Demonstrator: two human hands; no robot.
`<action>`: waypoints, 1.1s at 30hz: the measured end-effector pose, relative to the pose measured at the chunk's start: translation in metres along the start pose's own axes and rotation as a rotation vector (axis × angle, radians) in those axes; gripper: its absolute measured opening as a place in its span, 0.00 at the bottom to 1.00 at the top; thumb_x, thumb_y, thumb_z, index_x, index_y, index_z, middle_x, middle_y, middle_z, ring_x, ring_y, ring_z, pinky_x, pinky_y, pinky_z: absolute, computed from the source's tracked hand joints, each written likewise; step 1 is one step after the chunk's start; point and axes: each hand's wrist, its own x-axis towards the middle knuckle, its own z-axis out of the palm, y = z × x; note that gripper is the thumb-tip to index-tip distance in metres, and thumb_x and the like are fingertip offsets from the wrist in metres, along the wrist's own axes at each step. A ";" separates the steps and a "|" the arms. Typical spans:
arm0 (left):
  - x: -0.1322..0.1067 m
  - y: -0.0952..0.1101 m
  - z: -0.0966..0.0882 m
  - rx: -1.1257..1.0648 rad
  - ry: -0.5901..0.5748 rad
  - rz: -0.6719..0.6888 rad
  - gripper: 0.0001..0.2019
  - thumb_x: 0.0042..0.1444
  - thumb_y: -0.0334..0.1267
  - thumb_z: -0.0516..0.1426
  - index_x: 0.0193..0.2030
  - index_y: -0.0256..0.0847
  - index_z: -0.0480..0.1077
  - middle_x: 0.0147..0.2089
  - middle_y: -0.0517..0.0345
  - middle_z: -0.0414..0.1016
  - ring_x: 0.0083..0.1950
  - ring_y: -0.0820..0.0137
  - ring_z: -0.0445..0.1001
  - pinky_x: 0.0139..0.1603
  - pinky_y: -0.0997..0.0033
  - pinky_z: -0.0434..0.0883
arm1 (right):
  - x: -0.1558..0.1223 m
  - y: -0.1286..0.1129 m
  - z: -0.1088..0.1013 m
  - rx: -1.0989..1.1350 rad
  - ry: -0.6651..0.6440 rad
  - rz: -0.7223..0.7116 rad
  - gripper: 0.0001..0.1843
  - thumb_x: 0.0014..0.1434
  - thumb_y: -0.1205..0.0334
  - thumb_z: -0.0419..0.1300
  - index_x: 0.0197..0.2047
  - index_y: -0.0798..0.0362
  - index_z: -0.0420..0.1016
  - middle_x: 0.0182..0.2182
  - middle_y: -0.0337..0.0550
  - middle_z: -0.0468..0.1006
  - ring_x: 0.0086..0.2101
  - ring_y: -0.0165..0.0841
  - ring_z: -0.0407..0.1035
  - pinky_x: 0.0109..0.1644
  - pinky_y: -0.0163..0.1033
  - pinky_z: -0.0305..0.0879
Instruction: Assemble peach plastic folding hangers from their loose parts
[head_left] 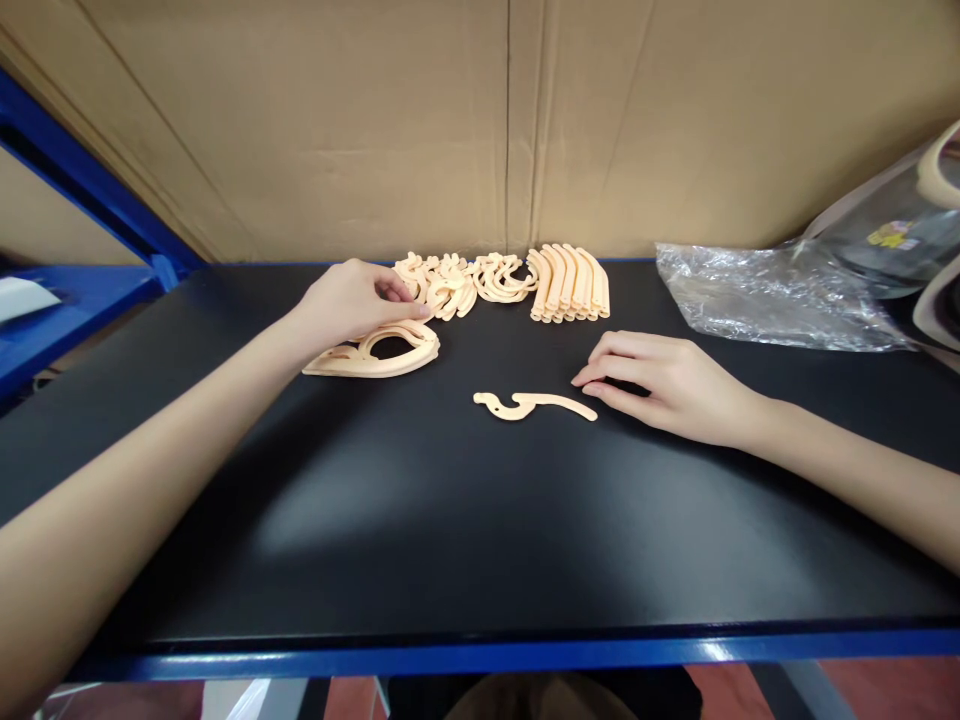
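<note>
One single hooked piece (529,400) lies flat on the black tabletop (465,520), around mid-scene, apart from the other parts. Long axis runs left to right: hook end left, plain tapering tail right. Tail tip sits just beside the right hand (583,384), slightly nearer than its fingertips and apart from them. Right hand is clearly the closer one; left hand (421,308) is farther off, to the far left of the piece.

Right hand: palm down, loosely curled, fingertips and thumb close to each other, nothing between them. Left hand: fingers bent down at the loose pile (454,285), above the right end of a nested stack (375,368); fingertips overlap pale parts there, so cannot tell whether they pinch one.

Piece's look: pale peach, matte, slim, an S-like bend at the hook, small dark spot, perhaps a hole, near that end. Far side: ring-like curved parts (501,292) right of the pile, then neatly ranked bent bars (570,285). Far right: crumpled clear plastic (750,295).
</note>
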 end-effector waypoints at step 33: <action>-0.077 0.057 -0.002 -0.102 -0.089 0.695 0.08 0.53 0.40 0.58 0.28 0.40 0.72 0.23 0.65 0.60 0.27 0.75 0.60 0.31 0.73 0.58 | -0.005 0.010 -0.002 0.017 0.009 0.160 0.13 0.66 0.57 0.53 0.47 0.51 0.76 0.38 0.41 0.74 0.35 0.31 0.68 0.38 0.37 0.65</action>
